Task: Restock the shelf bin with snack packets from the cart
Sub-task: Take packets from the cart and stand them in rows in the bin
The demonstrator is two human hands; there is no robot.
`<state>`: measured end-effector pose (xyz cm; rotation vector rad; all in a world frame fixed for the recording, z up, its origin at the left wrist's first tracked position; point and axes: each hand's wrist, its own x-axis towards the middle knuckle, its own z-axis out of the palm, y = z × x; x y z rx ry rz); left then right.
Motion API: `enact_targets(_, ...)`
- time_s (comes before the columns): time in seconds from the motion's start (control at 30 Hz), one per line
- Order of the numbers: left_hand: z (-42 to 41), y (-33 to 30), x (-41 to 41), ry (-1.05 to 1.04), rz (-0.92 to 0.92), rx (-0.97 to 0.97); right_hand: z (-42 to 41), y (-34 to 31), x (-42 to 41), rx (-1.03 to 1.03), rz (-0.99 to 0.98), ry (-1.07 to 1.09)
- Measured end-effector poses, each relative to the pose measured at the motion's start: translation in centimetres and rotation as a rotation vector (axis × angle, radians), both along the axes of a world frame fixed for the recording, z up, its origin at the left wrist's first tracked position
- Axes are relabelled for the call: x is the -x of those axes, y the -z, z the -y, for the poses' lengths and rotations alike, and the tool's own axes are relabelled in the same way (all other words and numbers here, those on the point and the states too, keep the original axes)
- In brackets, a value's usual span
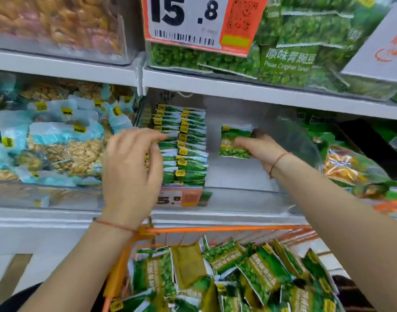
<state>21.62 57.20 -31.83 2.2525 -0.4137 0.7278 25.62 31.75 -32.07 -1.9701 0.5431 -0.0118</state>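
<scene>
Head view: right hand grip holds one packet; left hand grip wide beside two packet rows.

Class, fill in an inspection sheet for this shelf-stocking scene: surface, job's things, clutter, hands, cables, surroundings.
Surface: clear shelf bin, right part bare.
Job's things: rows of green packets stand at the bin's left; more packets lie loose in the orange cart.
Clutter: nothing seen.
Hands: left hand open by the rows; right hand holds one packet in the bin.
Cables: nothing seen.
Surroundings: nut bags left, price tag above.
</scene>
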Motion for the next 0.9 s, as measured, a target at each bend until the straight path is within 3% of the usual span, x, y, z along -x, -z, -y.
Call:
enact_targets(0.17,0.5,0.5,-1.9,-0.011,-0.016,-0.065,-0.2,2.5,-4.9,-0.021,-0.087,-0.025)
enact_targets(0.33,0.6,0.5,-2.2,-0.026,-0.009,-0.085,-0.7,4.4,-8.3,-0.204,0.036,0.076)
enact_targets(0.67,0.7,1.3,-2.1,-0.045,0.054,-0.166,-0.9,6.5,-9.0,-0.017,0.171,0.278)
enact_targets(0.9,0.9,1.3,-2.1,-0.075,0.055,-0.177,-1.3,6.7,-8.9,0.084,0.186,0.139)
